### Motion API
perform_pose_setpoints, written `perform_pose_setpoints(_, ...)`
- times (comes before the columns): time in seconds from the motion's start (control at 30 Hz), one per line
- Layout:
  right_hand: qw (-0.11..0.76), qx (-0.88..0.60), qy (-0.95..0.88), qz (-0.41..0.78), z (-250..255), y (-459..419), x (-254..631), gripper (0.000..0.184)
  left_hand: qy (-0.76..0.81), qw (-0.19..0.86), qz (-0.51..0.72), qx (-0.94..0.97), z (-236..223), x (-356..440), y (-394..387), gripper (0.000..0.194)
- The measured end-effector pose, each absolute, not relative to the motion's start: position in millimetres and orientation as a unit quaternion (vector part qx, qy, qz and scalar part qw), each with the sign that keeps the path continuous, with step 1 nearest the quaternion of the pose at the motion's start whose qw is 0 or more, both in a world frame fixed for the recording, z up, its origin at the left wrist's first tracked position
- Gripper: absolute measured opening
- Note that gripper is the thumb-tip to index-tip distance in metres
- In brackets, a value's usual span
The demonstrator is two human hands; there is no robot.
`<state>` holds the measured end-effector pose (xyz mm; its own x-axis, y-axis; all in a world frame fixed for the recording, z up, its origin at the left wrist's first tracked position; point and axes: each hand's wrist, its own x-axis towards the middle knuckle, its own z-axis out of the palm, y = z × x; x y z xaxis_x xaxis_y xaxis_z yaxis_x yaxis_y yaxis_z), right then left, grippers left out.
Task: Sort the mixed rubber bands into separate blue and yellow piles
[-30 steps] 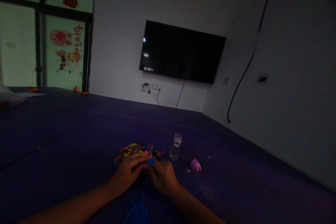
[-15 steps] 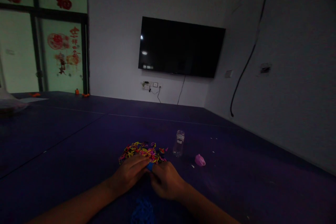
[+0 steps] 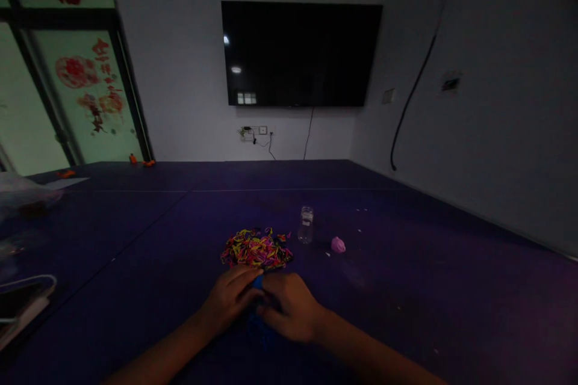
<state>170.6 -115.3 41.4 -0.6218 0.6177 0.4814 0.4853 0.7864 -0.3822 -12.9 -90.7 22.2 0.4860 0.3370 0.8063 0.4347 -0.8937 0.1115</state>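
My left hand (image 3: 231, 296) and my right hand (image 3: 292, 308) meet low in the middle of the view, fingers closed around a small blue piece (image 3: 257, 281). Only a bit of it shows between the fingertips; its kind is not clear. Dark blue strands (image 3: 259, 329) lie or hang just below my hands, dim and partly covered. Right beyond my fingers spreads a pile of small multicoloured rubber bands (image 3: 255, 249), mostly yellow, pink, red and black. A clear empty bottle (image 3: 306, 230) stands behind it to the right, with a pink lid-like piece (image 3: 338, 245) beside it.
The purple surface (image 3: 149, 252) stretches to the wall. At the left edge are a dark, pale-rimmed object (image 3: 27, 307) and a clear plastic bag (image 3: 27, 194). Orange items (image 3: 148, 163) sit far left. A television (image 3: 302, 54) hangs on the wall; a black cable (image 3: 415, 84) dangles at right.
The view has levelled and tilted down, so the pile shows more fully beyond my hands. My fingers have shifted slightly around the blue piece and both hands still hold it.
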Motion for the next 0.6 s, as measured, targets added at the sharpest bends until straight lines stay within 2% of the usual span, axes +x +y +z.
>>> perform_pose_setpoints(0.13, 0.381, -0.299, -0.862, 0.150, 42, -136, 170, 0.033, -0.275, -0.018, -0.486, -0.830, 16, -12, -110, 0.031)
perform_pose_setpoints(0.23, 0.402, -0.321, -0.834, 0.198, 31, -141, 175, 0.040, -0.287, -0.058, -0.494, -0.819, 11, -12, -114, 0.031)
perform_pose_setpoints(0.43, 0.383, -0.348, -0.795, 0.317, 17, -136, 186, 0.063, -0.271, -0.123, -0.471, -0.831, 9, -8, -111, 0.047)
perform_pose_setpoints(0.6, 0.359, -0.340, -0.793, 0.355, 22, -135, 184, 0.067, -0.234, -0.155, -0.459, -0.843, 12, -4, -114, 0.036)
